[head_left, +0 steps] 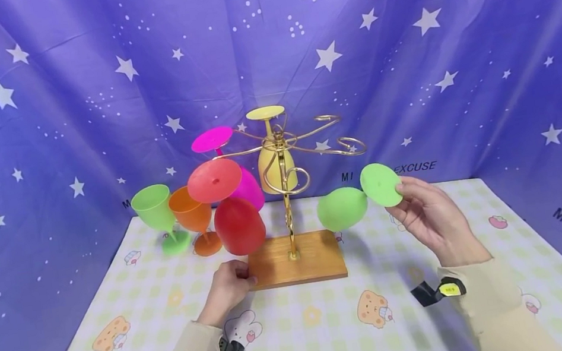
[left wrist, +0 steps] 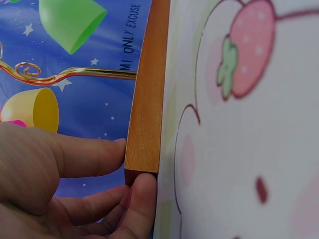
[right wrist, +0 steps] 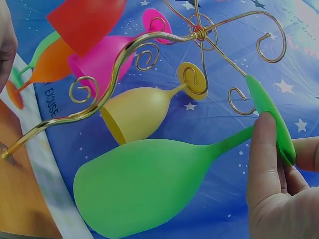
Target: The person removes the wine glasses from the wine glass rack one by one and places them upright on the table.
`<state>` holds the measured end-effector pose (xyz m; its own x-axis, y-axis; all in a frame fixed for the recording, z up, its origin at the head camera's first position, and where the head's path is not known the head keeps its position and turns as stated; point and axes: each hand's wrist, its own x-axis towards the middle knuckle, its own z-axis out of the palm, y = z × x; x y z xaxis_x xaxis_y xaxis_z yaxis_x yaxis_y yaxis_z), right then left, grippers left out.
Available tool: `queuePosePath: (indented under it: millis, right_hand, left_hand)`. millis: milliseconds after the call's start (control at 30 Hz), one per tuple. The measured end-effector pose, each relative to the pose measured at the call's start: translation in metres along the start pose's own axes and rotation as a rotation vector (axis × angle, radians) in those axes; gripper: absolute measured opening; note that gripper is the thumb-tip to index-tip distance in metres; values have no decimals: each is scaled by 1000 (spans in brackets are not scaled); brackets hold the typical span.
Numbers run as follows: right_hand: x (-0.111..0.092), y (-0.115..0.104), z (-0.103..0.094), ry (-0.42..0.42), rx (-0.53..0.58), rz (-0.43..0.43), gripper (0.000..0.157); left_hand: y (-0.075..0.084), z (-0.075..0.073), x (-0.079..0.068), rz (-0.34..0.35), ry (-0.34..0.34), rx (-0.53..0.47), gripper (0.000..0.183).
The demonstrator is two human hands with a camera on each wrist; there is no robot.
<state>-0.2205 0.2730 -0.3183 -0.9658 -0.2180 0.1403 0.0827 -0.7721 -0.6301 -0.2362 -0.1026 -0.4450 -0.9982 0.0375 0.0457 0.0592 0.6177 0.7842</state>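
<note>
Green goblet (right wrist: 144,186) extends left from right fingers (right wrist: 264,167) pinching its foot (head_left: 380,184).

Open passage runs over the tablecloth (head_left: 315,338) between the left hand (head_left: 231,287) and the right hand (head_left: 434,211), up to the front edge of the wooden base (head_left: 319,257). Right of the gold post (head_left: 292,240), a gap separates the bowl of the held green goblet (head_left: 347,207) from the right-hand wire loops (head_left: 348,154) above. On the left, the hanging red goblet (head_left: 239,226) and magenta goblet (head_left: 252,188) obstruct approach, with the upright orange goblet (head_left: 192,217) beside them; the yellow goblet (head_left: 267,168) occupies space behind the post.
</note>
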Motion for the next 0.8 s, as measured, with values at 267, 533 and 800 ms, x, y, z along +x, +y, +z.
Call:
queuePosePath:
  millis: [267,533,800]
  right_hand:
    - [-6,8,-1,-61,-12,18,30]
    - [-12,19,0,-111,-62,22,32]
    - [-15,28,1,-117,-113,39,33]
  left_hand:
    - [1,-1,0,-10,-14,8,17]
    - [2,-2,0,-15,-24,20,17]
    - [3,-2,0,-27,-35,1,10]
